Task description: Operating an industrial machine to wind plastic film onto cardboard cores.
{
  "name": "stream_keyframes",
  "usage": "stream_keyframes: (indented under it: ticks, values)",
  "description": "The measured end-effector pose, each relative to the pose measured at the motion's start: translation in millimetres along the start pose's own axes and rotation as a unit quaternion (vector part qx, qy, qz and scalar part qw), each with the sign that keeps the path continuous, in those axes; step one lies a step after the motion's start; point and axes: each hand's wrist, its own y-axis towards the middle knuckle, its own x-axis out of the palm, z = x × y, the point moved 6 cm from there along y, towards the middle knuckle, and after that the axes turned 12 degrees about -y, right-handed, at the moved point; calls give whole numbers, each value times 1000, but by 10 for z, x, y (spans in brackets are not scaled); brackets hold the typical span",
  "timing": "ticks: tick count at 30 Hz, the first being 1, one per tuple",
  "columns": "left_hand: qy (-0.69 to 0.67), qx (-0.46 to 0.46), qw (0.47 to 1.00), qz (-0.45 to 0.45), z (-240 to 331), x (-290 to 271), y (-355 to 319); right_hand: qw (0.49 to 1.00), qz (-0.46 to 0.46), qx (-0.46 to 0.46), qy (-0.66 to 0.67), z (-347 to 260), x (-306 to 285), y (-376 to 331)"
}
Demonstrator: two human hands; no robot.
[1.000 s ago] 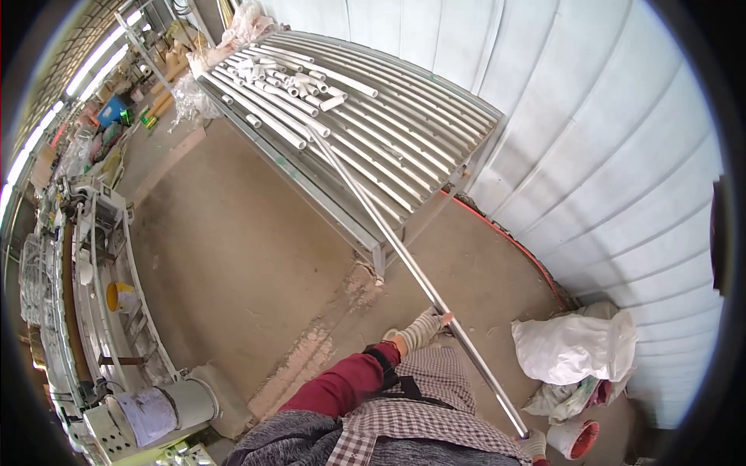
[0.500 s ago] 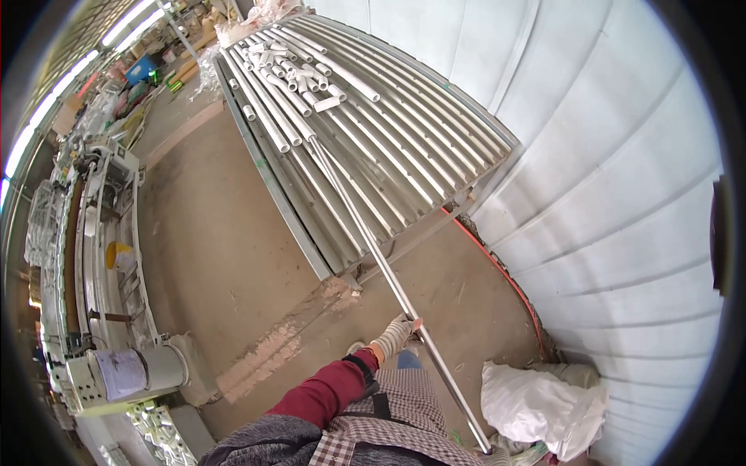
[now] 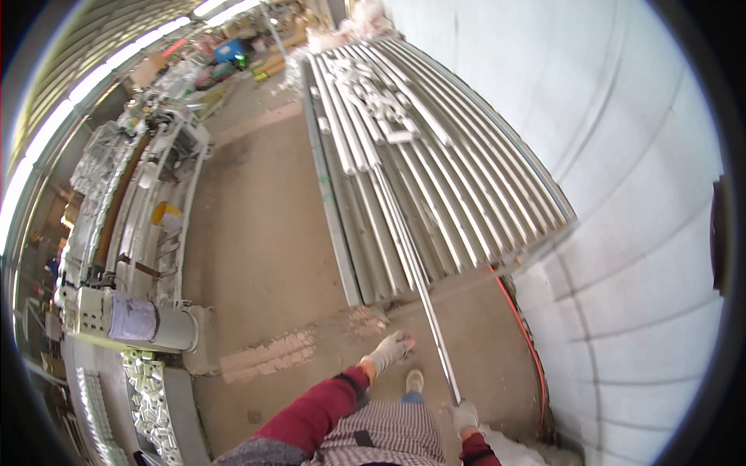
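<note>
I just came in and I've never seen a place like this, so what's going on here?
A person in a checked apron is holding a long metal rod near its close end with the gloved right hand. The rod reaches forward over a ridged metal table, toward long and short white tubes lying there. The gloved left hand is off the rod, empty, above the floor.

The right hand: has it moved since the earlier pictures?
Yes: the right hand has moved forward, closer to the near edge of the ribbed table.
</note>
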Motion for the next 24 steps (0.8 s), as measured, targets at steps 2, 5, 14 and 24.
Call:
stream_keyframes:
  ticks: [2,5,14,24]
  values:
    - [-64,18,997,25,178,-223,-258,996,50,-75,-8,-791,-279,584]
    - [58,76,986,134,244,-828,-872,985,64,-160,16,-2072,-970,1160]
    - [313,21,838,446,-827,-2547,-3677,948,62,-289,117,-150,333,1840]
    - [-295,-166,840,423,-2320,-1865,-4616,969,87,-163,162,-731,-151,1608]
